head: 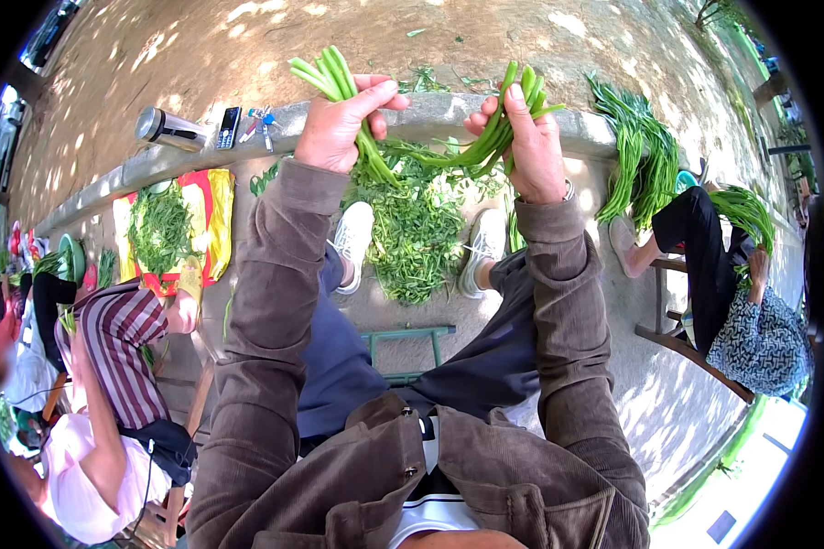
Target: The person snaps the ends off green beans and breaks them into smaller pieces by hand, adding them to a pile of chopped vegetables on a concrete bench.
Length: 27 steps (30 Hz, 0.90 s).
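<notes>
My left hand [342,123] grips a short bundle of green vegetable stems [331,74], whose cut ends stick up past the fingers. In my right hand [532,141] is another clump of green stems [498,137], bent over and trailing to the left. The two hands are apart, raised over a low concrete curb [432,113]. Below them, between my white shoes, a heap of plucked leaves and stems [412,233] covers the ground. Which vegetable it is, I cannot tell.
On the curb lie a steel flask [172,129], a keypad phone [229,128] and keys [264,123]. Long greens [635,151] drape over it at right. Greens rest on a yellow-red sack [213,226] at left. Seated people [755,343] work on both sides. A green metal stool [408,334] shows beneath me.
</notes>
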Available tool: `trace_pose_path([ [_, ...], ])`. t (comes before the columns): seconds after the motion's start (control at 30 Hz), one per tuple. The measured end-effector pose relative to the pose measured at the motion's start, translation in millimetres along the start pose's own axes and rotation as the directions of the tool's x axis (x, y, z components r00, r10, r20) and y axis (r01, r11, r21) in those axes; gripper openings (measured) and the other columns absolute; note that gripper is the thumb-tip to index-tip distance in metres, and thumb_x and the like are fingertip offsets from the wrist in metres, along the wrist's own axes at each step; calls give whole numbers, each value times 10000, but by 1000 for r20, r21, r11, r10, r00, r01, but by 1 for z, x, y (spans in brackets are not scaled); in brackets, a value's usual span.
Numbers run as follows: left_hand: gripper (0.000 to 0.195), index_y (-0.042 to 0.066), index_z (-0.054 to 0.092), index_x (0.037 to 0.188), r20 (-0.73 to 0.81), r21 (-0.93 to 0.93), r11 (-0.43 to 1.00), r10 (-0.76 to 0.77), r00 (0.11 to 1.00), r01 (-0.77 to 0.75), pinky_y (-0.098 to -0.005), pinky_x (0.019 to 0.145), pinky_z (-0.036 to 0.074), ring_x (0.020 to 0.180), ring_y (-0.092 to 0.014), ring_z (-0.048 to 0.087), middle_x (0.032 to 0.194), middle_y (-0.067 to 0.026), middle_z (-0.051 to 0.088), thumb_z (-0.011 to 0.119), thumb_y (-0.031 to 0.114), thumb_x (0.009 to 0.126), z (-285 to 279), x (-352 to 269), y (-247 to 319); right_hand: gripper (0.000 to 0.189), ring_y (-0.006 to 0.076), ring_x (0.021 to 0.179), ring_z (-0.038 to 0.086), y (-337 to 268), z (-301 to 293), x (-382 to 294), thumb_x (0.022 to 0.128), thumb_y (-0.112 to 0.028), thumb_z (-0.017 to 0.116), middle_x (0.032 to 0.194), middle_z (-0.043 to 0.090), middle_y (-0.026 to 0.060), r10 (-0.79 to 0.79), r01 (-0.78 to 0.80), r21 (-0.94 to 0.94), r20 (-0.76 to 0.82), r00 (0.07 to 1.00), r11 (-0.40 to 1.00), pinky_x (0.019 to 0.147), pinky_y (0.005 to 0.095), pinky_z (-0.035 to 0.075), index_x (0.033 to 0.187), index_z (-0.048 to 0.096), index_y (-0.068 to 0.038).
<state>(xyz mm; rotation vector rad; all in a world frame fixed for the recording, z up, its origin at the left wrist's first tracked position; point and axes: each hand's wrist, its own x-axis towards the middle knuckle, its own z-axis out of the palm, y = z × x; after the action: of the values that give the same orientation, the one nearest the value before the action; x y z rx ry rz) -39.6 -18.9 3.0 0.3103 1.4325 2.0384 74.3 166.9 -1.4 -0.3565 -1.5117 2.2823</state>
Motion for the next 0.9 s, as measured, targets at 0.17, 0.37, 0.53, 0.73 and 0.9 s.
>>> trace_pose_path([
  [0.17,216,4,555,988,-124,180,977,137,983,-114,-196,443,349,460,-45,400,753,-87,624,632,114,819,-7,-5,9,202,73,568,494,-12,-10,-2,914,-251,514,736,546,13,10,-10,15,-11,1000,1000,495,226,429,920,531,-50],
  [0.37,147,-27,619,879,-156,548,816,314,936,-183,-237,582,482,657,-122,619,724,-68,630,645,86,788,-18,-6,4,203,55,515,451,-14,-34,3,901,-242,540,744,554,16,-176,106,-463,-112,978,880,446,207,381,895,549,-39],
  [0.53,133,-15,625,861,-55,497,859,174,983,-125,-234,583,476,637,-118,607,708,-56,618,649,83,775,-1,-12,3,233,61,570,454,-24,-33,0,905,-237,527,749,525,8,78,-82,-66,-62,995,994,486,220,394,931,559,-7],
  [0.73,157,27,643,818,102,322,945,22,995,-54,-204,487,395,547,-50,516,634,-12,597,682,162,749,25,-16,-4,232,79,627,474,-11,-21,2,915,-207,503,804,519,16,197,-220,207,125,972,953,539,240,422,1024,519,-2],
  [0.9,142,11,612,868,136,315,947,15,991,-57,-172,407,316,459,-27,426,639,-16,559,659,115,783,36,-11,-14,234,90,641,498,-7,-4,-4,917,-216,502,872,548,38,230,-272,210,204,952,939,564,260,466,1026,523,-11],
])
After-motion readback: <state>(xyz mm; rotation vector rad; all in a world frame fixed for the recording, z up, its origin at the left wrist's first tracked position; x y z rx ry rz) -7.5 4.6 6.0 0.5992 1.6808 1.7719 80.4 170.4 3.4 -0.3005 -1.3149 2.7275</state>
